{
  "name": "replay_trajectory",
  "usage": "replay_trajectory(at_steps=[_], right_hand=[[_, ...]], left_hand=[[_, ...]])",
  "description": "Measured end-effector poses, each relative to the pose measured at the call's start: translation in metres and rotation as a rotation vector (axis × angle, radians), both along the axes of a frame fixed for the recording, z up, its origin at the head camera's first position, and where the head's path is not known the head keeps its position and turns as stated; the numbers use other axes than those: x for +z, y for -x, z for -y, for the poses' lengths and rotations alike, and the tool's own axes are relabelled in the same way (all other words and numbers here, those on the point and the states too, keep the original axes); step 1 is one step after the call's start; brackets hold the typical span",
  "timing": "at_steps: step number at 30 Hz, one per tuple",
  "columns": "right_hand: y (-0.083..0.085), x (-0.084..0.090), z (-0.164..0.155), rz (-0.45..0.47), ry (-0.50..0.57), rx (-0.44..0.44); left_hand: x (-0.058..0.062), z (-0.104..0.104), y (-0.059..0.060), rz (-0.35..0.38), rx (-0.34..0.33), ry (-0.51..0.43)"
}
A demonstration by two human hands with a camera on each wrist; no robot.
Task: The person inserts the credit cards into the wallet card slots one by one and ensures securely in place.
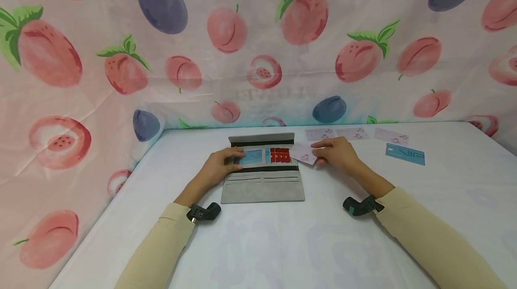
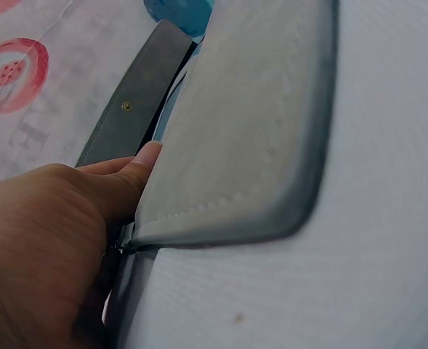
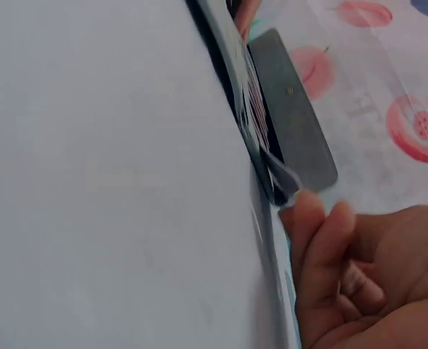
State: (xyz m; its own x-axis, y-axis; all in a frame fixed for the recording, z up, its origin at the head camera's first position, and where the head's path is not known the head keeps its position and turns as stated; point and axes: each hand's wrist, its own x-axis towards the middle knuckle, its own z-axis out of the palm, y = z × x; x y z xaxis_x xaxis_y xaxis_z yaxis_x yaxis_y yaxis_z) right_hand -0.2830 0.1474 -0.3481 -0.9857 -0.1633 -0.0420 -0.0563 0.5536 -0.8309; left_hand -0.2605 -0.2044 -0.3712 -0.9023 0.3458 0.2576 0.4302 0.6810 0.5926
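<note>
A long grey wallet lies unfolded on the white table, its flap with a brass snap raised at the far side. My left hand grips the wallet's left edge, thumb on the near side, as the left wrist view shows. Inside are a blue card on the left and several red cards, overlapping in a row, on the right. Between thumb and fingers my right hand pinches a pale pink card. That card's left corner overlaps the wallet's right edge, beside the red ones.
Three pale pink cards, one of them a card at the right, lie along the table's back edge. A blue card lies in front of them. Behind the table hangs a fruit-print cloth.
</note>
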Motion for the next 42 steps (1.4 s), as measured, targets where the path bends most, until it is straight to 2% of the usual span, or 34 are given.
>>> replay_trajectory(at_steps=[5,9,21,32,42], right_hand=[[-0.003,-0.002,0.007,0.02,-0.023,0.024],[-0.004,-0.001,0.008,-0.015,-0.05,0.06],[0.001,0.001,0.004,-0.232,-0.238,0.196],[0.014,-0.003,0.002,-0.203,-0.301,0.27],[0.025,0.008,-0.002,-0.128,-0.336,0.313]], left_hand=[[0.001,0.0,0.0,0.002,0.002,0.003],[0.001,0.0,0.001,-0.001,-0.006,-0.005],[0.0,0.002,0.002,-0.008,-0.025,-0.02],[-0.005,0.003,-0.002,0.003,-0.015,-0.01],[-0.003,0.001,0.002,-0.007,-0.002,-0.007]])
